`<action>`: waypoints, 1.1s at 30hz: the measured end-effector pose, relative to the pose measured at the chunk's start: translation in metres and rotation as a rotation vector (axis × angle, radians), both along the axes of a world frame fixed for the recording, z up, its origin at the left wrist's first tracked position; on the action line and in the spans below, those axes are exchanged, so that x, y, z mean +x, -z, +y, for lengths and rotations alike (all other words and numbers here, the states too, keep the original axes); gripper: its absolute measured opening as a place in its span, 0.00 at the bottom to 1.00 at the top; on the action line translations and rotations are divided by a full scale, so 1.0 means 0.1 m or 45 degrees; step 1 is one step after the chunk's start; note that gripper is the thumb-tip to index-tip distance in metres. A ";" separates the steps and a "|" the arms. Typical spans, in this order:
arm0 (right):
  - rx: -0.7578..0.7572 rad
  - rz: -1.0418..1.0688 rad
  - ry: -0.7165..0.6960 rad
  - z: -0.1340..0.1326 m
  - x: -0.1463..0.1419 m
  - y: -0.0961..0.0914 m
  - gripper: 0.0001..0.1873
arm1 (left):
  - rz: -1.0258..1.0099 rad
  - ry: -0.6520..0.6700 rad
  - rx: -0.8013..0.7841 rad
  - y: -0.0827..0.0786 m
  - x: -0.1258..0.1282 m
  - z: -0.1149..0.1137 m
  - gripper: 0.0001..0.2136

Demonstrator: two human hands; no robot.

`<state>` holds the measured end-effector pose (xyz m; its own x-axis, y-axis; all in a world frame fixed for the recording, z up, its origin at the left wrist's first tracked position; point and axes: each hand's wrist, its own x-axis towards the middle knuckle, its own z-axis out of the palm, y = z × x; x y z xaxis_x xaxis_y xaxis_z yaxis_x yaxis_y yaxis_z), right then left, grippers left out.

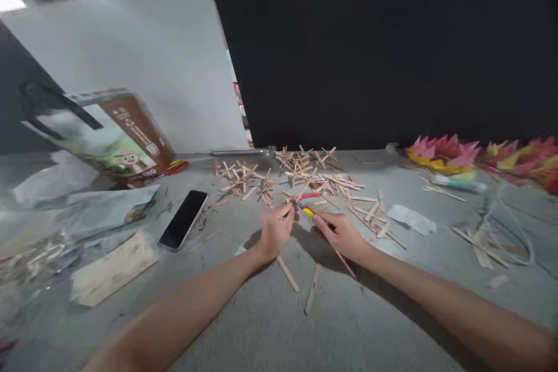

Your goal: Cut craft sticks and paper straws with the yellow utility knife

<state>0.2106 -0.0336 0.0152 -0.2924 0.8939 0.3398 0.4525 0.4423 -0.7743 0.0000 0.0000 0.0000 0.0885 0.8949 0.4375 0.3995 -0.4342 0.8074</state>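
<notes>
My right hand (342,235) is closed on a thin tool with a yellow front part (307,211) and a narrow dark tip. A slim reddish shaft (346,264) sticks out behind that hand, seemingly of the same tool. The tip points at the fingertips of my left hand (276,229), which are pinched together; whatever lies between them is too small to make out. A flat wooden stick (288,274) lies just below my left hand, and another wooden stick (313,289) rests to its right. Right beyond both hands is a red object (310,195) among crossed wooden sticks (300,171).
At left lie a phone (183,220), a printed bag (131,145) and plastic packaging (39,261). Loose sticks (372,215) and a white paper scrap (411,219) are at right, with pink and yellow paper flowers (444,154) behind. A black panel (392,52) stands at the back.
</notes>
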 end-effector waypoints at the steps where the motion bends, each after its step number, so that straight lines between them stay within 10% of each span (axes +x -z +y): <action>1: -0.011 -0.008 0.000 0.01 0.00 0.01 0.26 | -0.015 -0.018 -0.014 0.00 0.00 0.03 0.16; 33: -0.027 -0.007 0.044 0.00 -0.02 -0.01 0.27 | -0.047 0.046 0.007 -0.07 0.02 0.01 0.17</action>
